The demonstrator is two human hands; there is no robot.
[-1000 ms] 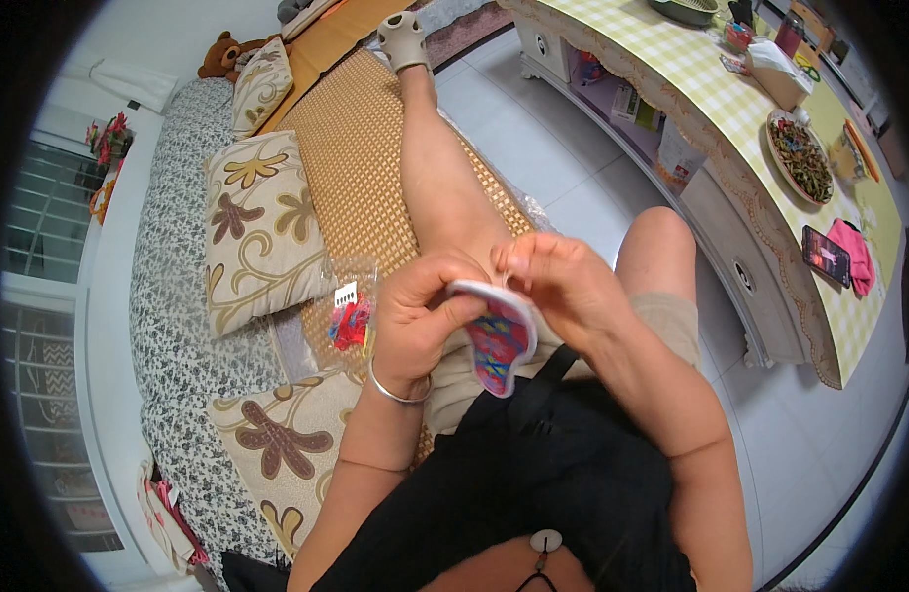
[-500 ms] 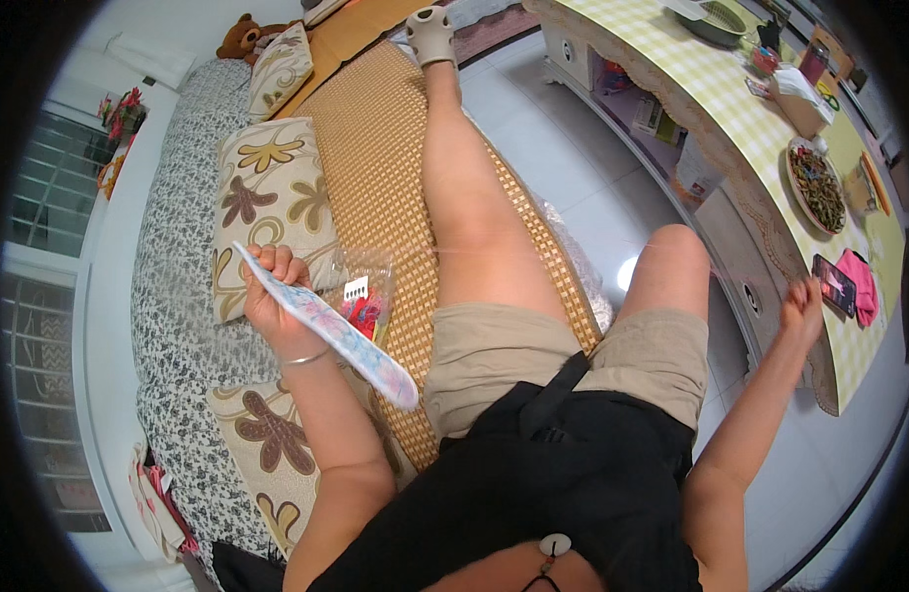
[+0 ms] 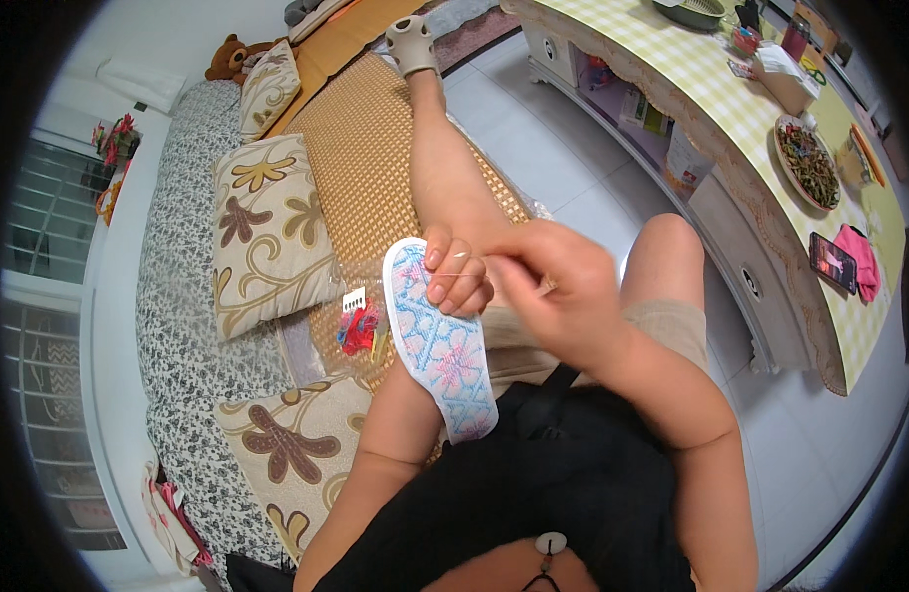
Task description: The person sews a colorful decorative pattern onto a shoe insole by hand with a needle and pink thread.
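Observation:
My left hand [image 3: 458,276] is closed around the edge of an embroidered insole [image 3: 446,360], white-rimmed with blue lattice stitching and pink star shapes. The insole's patterned face shows, and it hangs tilted over my lap. Close beside it, my right hand [image 3: 563,291] is pinched, slightly smeared by motion. A fine pale thread runs between the two hands across the insole's upper part. Whether a needle sits in the right fingers I cannot make out. Left of the insole, a clear packet with red thread bundles [image 3: 360,328] and a white card lies on the woven mat.
The woven mat [image 3: 351,128] covers the seat, with flowered cushions [image 3: 275,232] along its left. To the right stands a table with a checked cloth [image 3: 716,109], holding a plate of food [image 3: 807,163], a phone [image 3: 833,262] and a pink cloth [image 3: 857,259].
My right hand has come from far right, by the table, to beside my left hand. The left hand has moved right and turned the insole so its patterned face shows.

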